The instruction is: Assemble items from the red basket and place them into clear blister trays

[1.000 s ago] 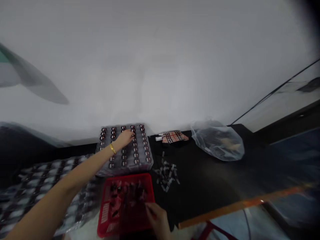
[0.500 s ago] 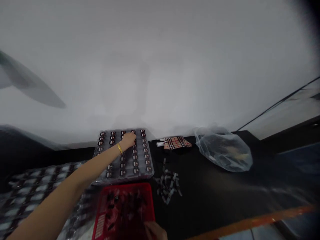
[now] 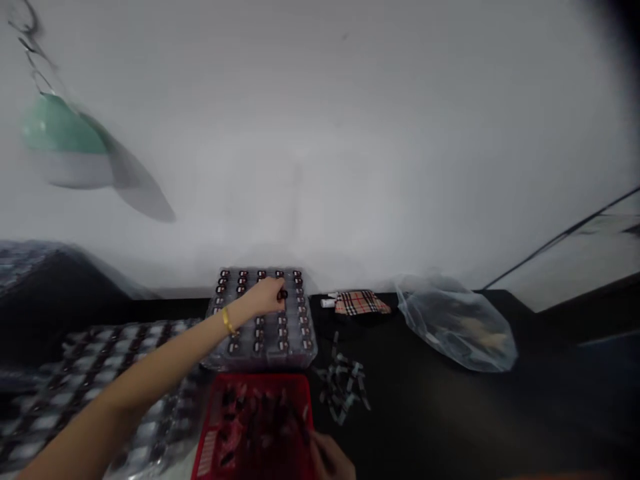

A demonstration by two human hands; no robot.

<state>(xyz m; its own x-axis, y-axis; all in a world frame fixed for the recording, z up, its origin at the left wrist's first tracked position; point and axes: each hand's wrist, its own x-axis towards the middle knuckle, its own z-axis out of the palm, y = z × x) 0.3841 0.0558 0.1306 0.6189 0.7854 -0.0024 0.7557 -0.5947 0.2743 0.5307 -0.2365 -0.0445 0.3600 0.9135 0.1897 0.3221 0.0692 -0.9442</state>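
Note:
A clear plastic tray (image 3: 270, 357) holds rows of small dark pieces with pale labels. Over its far middle part, my left hand (image 3: 267, 297), with a yellow bracelet at the wrist, is closed in a pinch. A small dark round piece (image 3: 283, 294) shows at its fingertips. Nearer to me stands a red plastic basket (image 3: 260, 380) with many small dark parts in it. At the basket's right side, my right hand (image 3: 333, 459) has its fingers drawn together; what they grip is too dark and blurred to make out.
More filled clear trays (image 3: 90, 373) lie at the left. Right of the basket is a loose pile of small dark and clear pieces (image 3: 344, 387). Behind it lie a plaid cloth (image 3: 361, 303) and a small white bottle (image 3: 327, 303). A clear plastic bag (image 3: 455, 327) sits farther right. A green-and-white lamp (image 3: 70, 143) hangs on the wall.
My view has shifted, bringing the hanging lamp into sight. My left hand has moved slightly right and nearer across the tray. My right hand shows more at the basket's right side.

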